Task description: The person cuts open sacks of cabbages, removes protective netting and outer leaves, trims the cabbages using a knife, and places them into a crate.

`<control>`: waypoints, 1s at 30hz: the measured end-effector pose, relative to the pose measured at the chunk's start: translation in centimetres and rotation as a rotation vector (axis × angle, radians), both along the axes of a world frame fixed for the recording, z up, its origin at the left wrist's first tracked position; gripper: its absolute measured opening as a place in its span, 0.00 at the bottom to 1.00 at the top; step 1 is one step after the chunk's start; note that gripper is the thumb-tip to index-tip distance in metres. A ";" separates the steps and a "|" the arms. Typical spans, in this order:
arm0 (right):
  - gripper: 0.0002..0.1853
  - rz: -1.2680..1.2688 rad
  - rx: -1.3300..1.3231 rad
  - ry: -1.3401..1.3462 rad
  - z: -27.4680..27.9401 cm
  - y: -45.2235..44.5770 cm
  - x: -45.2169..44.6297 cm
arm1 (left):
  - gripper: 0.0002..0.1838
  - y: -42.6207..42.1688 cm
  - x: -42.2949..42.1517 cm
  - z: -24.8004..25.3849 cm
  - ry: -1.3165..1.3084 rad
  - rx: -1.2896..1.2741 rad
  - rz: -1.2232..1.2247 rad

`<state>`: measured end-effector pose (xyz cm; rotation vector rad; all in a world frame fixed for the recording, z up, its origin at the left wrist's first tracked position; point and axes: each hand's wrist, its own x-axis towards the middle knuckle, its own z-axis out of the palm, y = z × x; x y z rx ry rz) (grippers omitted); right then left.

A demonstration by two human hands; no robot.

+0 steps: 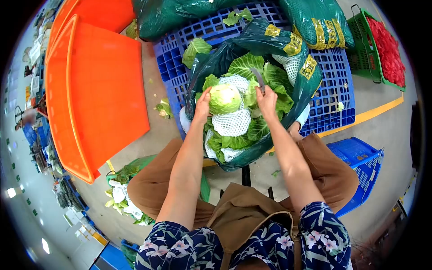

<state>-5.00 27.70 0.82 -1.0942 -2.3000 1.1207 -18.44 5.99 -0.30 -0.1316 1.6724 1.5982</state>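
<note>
My left hand (203, 106) is closed around the side of a pale green cabbage (225, 99), partly trimmed of its outer leaves. In my right hand (267, 101) is a knife (258, 77), its curved blade pointing up and to the left. A loose light green leaf (250, 93) hangs between the cabbage and my right hand; whether my fingers pinch it I cannot tell. Both hands are over an open dark green plastic bag (238, 164) full of cabbages, leaves and white foam net sleeves (231, 123). The bag's rim is folded outward.
The bag stands by a blue plastic pallet (330, 110) with filled green bags (317, 22) on it. A large orange bin (99, 94) is at left, a green crate (362, 51) with red bags at upper right. A blue crate (360, 173) and a bag of leaf scraps (123, 195) flank my knees.
</note>
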 end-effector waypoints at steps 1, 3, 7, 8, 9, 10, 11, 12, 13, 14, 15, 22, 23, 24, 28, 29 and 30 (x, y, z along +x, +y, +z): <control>0.12 -0.033 -0.078 0.051 1.6 -1.1 -0.3 | 0.22 0.1 -0.3 1.3 -0.089 -0.048 0.027; 0.07 0.073 -0.008 0.142 2.6 -3.3 -0.9 | 0.24 0.0 -0.5 2.7 -0.214 -0.108 0.054; 0.16 0.079 -0.507 -0.084 1.9 -5.3 -2.5 | 0.27 0.1 -0.6 3.3 -0.281 -0.233 0.021; 0.17 0.041 -0.602 -0.119 1.8 -5.6 -2.8 | 0.29 0.3 -0.6 3.4 -0.281 -0.282 0.008; 0.18 0.003 -0.698 -0.155 2.2 -6.0 -3.1 | 0.33 -0.1 -0.6 2.6 -0.297 -0.273 -0.025; 0.18 -0.032 -0.795 -0.191 3.0 -6.3 -3.3 | 0.34 -0.3 -0.5 2.2 -0.266 -0.188 -0.050; 0.18 -0.077 -0.906 -0.069 4.0 -6.1 -3.1 | 0.35 -0.6 -0.7 1.9 -0.229 -0.103 -0.075; 0.19 -0.027 -0.890 -0.052 5.3 -5.9 -3.0 | 0.36 -0.8 -0.8 2.1 -0.195 -0.019 -0.102; 0.20 0.024 -0.873 -0.038 6.7 -5.6 -2.7 | 0.38 -0.9 -0.4 3.0 -0.221 0.055 -0.067; 0.21 0.079 -0.855 -0.028 8.2 -5.4 -2.2 | 0.38 -1.3 0.3 4.1 -0.277 0.123 -0.024; 0.21 0.153 -0.804 -0.040 10.5 -4.9 -2.0 | 0.39 -1.2 1.0 6.4 -0.328 0.192 0.017; 0.20 0.053 -0.871 0.240 20.1 -1.1 0.6 | 0.40 -1.5 5.8 13.8 -0.602 0.855 0.206; 0.21 0.098 -0.567 0.063 20.9 -0.4 1.8 | 0.37 -1.2 6.6 14.6 -0.602 0.892 0.210; 0.23 0.092 -0.350 0.051 20.9 -0.3 2.7 | 0.34 -0.9 7.4 15.8 -0.603 0.926 0.212; 0.26 0.103 -0.373 0.186 22.9 -0.5 5.6 | 0.32 -0.3 9.1 19.2 -0.377 1.011 0.229; 0.27 0.078 -0.547 0.166 24.7 -1.2 6.2 | 0.36 -0.3 9.2 20.0 -0.327 0.963 0.242; 0.30 0.104 -0.684 0.280 25.0 -1.8 6.5 | 0.39 -0.4 9.3 20.8 -0.279 0.915 0.256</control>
